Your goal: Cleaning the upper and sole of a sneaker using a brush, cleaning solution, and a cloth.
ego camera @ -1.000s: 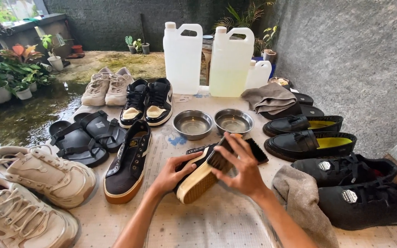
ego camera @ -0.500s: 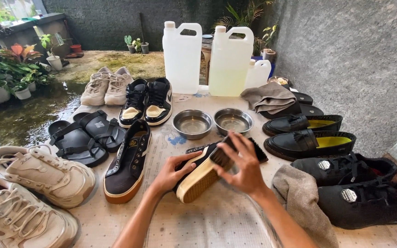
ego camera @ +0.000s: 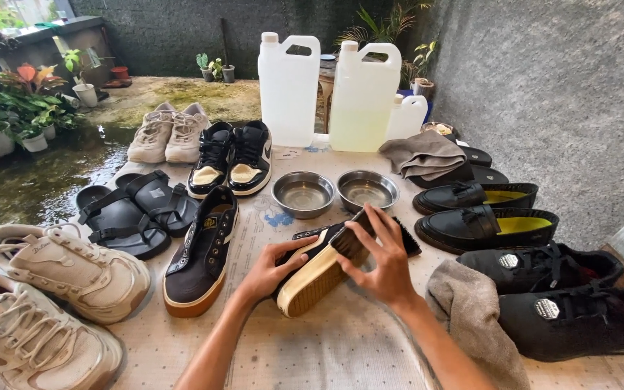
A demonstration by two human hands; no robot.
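My left hand (ego camera: 267,271) grips a black sneaker (ego camera: 315,271) with a tan gum sole, tipped on its side on the table. My right hand (ego camera: 379,260) holds a black-bristled shoe brush (ego camera: 370,235) pressed against the sneaker's upper edge. The matching black sneaker (ego camera: 202,253) lies flat to the left.
Two steel bowls (ego camera: 303,195) (ego camera: 367,189) stand behind the sneaker, with two white jugs (ego camera: 288,88) (ego camera: 364,95) beyond. Black loafers (ego camera: 485,224) and black lace-up shoes (ego camera: 565,289) line the right. A grey cloth (ego camera: 474,318) lies beside my right wrist. Black sandals (ego camera: 128,213) and beige trainers (ego camera: 59,271) sit left.
My right hand has shifted the brush slightly along the sneaker's edge. The left hand and the sneaker stay almost still.
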